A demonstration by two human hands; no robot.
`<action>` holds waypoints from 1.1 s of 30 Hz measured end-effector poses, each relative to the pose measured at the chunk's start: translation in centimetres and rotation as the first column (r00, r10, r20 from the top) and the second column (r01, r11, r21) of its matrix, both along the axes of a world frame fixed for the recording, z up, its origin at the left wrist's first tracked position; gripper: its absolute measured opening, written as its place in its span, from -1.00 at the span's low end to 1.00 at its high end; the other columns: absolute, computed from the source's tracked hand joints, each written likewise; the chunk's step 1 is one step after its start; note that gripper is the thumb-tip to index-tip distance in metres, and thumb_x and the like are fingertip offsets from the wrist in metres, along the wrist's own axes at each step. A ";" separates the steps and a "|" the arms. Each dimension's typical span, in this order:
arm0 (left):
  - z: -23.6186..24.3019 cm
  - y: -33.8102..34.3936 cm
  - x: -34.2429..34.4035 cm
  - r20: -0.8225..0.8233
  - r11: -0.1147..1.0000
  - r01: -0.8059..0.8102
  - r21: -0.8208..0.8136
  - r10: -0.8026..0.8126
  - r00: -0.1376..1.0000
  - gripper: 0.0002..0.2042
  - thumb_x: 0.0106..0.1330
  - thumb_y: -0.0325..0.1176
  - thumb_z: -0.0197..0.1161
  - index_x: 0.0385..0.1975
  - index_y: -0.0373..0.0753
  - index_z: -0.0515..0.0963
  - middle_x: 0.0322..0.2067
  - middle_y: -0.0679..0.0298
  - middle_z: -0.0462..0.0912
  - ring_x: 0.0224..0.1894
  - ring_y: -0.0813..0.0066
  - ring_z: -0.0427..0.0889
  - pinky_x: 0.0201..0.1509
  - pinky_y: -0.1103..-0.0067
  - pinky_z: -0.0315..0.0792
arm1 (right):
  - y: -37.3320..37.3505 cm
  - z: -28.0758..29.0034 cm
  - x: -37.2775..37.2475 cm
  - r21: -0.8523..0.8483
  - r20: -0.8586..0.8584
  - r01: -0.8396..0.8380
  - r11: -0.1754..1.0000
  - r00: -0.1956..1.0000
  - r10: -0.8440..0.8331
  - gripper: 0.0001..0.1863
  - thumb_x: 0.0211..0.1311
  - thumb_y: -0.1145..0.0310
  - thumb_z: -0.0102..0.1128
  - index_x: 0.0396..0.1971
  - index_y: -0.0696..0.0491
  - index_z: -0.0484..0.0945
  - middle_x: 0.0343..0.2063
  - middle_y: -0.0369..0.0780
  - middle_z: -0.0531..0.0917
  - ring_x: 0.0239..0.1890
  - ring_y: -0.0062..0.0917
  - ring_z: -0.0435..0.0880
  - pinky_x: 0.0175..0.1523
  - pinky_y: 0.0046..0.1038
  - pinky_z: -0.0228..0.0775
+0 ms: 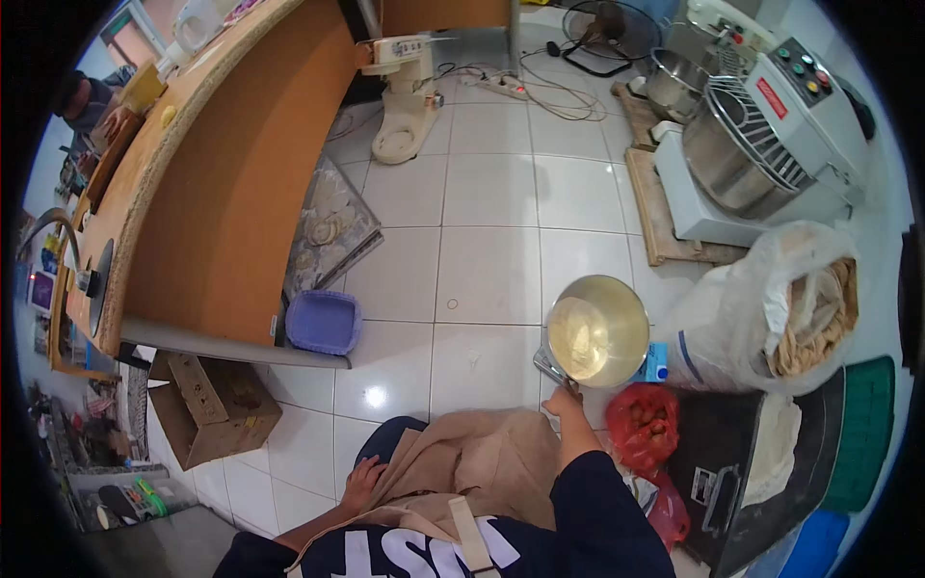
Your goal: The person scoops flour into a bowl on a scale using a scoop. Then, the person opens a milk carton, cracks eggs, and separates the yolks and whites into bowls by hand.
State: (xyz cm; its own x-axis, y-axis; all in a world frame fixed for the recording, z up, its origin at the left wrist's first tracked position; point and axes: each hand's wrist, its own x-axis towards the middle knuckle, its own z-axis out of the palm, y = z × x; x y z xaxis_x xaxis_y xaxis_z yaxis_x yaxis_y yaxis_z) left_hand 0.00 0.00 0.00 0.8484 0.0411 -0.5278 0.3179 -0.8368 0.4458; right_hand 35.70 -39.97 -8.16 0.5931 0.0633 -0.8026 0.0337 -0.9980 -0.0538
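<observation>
A shiny metal mixing bowl (628, 326) stands on the tiled floor in front of me and to the right. Inside it lies something pale yellow (580, 339), whether powder or batter I cannot tell. With fingers closed, my right hand (563, 397) grips the handle at the bowl's near left side. My left hand (363, 480) rests on my left thigh beside the beige apron (501, 443), holding nothing, its fingers stretched out. Against the bowl's right side is a small blue and white carton (656, 361). A red plastic bag of round items (643, 424) sits just nearer.
A large plastic-lined sack (718, 332) and a dark board with white powder (771, 453) stand at right. Beyond are a spiral mixer (742, 173) on a wooden pallet and a cream stand mixer (403, 106). At left are a counter, a purple basin (324, 323) and a cardboard box (214, 409).
</observation>
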 end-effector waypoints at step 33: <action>1.5 -0.6 4.4 -0.044 0.992 0.067 0.106 -0.062 0.997 -0.55 0.21 -0.09 0.02 0.13 0.11 0.24 0.28 0.36 0.02 0.36 0.26 -0.06 0.27 0.12 -0.01 | -1.3 -0.6 2.4 -0.185 0.159 -0.150 0.971 0.971 0.180 -0.19 -0.08 0.05 0.26 0.17 0.15 0.25 0.27 -0.11 0.17 0.29 -0.26 0.17 0.25 -0.20 0.16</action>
